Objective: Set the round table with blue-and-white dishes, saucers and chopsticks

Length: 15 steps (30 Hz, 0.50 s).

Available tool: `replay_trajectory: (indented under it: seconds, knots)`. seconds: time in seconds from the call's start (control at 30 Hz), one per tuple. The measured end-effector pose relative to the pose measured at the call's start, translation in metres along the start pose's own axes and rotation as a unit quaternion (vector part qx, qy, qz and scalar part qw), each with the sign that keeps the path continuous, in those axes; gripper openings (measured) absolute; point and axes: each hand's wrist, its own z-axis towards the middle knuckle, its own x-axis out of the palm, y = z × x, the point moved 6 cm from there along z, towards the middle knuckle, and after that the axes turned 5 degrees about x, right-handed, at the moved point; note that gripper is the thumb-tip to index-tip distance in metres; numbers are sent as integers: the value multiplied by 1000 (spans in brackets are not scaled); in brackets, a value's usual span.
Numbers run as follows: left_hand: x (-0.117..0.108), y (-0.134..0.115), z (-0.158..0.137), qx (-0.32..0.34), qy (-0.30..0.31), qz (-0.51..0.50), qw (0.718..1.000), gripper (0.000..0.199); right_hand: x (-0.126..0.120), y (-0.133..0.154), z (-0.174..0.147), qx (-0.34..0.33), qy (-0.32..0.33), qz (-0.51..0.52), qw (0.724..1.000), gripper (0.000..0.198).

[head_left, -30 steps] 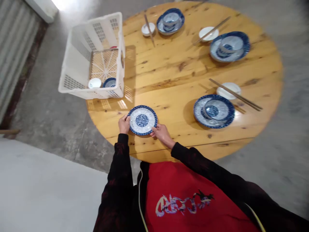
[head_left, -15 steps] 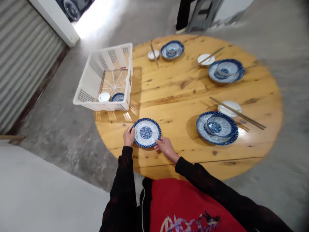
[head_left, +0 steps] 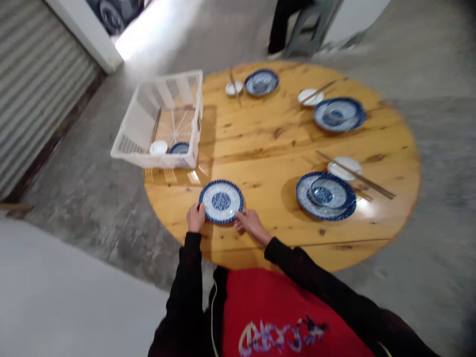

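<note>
left edge: grey corrugated metal shutter [head_left: 33,84] above the concrete floor. next, a white perforated plastic crate [head_left: 163,124] sits on the left rim of the round pale-wood desk [head_left: 267,144], overhanging it; inside the crate, near its front wall, lie a small white dish [head_left: 158,147] and a blue-patterned bowl [head_left: 180,148]. just in front of the crate, near the desk's near edge, a round blue-and-white patterned ceramic plate [head_left: 221,201] lies flat on the wood. the left hand [head_left: 195,218] grips the plate's left rim with its fingers curled on the edge; the right hand [head_left: 250,224] holds the near-right rim, its fingers pinched on the edge as far as the blur allows. the plate thus lies between the two hands and slightly beyond them, each about equally near; being round, it has no long axis. further right, a second blue-and-white plate carrying a bowl [head_left: 326,195], with a white saucer and a pair of brown chopsticks [head_left: 355,174] just behind it. two more such settings stand along the far rim, well apart from the hands
</note>
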Motion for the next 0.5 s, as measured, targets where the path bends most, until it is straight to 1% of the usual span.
replay_trajectory:
  seconds: [0.03,0.07,0.13,0.2,0.27,0.33,0.4,0.5]
  knots:
    - [3,2,-3,-5,1,-35,999,30,-2,-3,0,6,4,-4,1000,28]
    - [7,7,-5,-23,12,-83,996,31,-4,-7,1,15,5,-9,1000,28]
    - [13,20,-8,-66,18,-196,978,28,-6,-13,5,23,6,-13,1000,28]
    - [16,31,-9,-101,31,-257,961,24,-8,-14,7,9,-4,0,1000,29]
    - [15,36,-10,-119,55,-277,952,25,-8,-14,5,2,-10,5,1000,30]
    - [13,34,-11,-114,81,-274,952,28,-7,-15,1,7,-6,-2,1000,31]
    - [14,31,-10,-95,96,-257,957,30,-6,-16,-2,11,-2,-8,1000,31]
    - [21,33,-6,-70,103,-212,969,31,-4,-18,-2,14,1,-4,1000,27]
